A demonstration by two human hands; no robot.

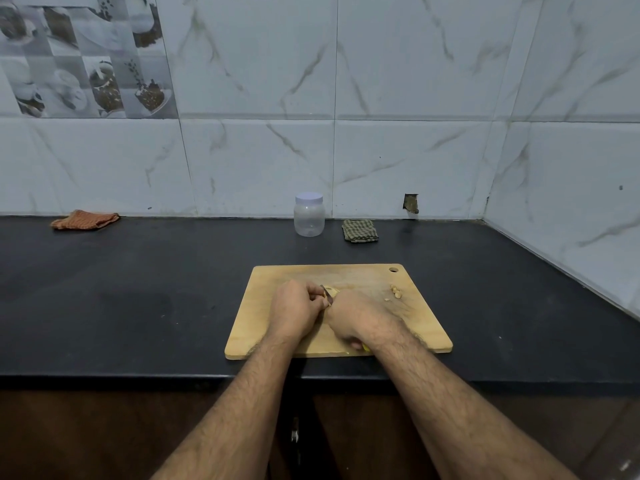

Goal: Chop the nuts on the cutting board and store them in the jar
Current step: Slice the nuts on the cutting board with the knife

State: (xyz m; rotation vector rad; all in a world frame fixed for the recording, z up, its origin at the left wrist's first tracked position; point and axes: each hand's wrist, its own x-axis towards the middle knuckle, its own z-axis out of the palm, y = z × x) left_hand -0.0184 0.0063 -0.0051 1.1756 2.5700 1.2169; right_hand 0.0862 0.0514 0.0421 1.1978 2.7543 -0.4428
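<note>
1. And we're at the long black stone counter [138, 289], running the full width under pale marble-veined wall tiles [415, 98]
2. Centre stage, the rectangular light wooden cutting board [415, 327] lies flat near the counter's front edge, hanging hole at its far right corner
3. Both bare forearms come in from below, and the left hand [294, 311] is curled over the board's middle, fingertips pinching a pale nut [333, 291] down against the wood
4. Right beside it, the right hand [360, 318] is wrapped around a yellow-handled knife [326, 295]; the dark blade pokes out between the two hands, touching that nut
5. Back by the wall, the clear plastic jar with a white screw lid [309, 214] stands upright, lid on, well apart from the board
6. A rumpled orange checked cloth [85, 220] sits far left; a folded green checked cloth [360, 231] just right of the jar
7. Smallest of all, a little pile of chopped pale nut pieces [396, 292] rests near the board's right edge
</note>
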